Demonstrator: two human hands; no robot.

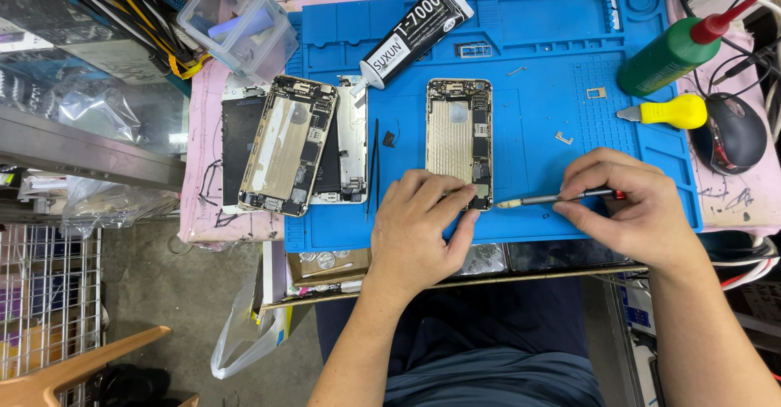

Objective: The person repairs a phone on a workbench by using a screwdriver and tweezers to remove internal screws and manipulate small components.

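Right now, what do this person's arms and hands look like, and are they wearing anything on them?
Both are bare: the left hand and the right hand have no gloves, rings or watch showing, and no sleeves reach the forearms. Nails are short.

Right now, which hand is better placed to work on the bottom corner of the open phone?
The right hand: it holds the thin tool, whose tip is at the lower right corner of the open phone. The left hand only steadies the phone's bottom edge.
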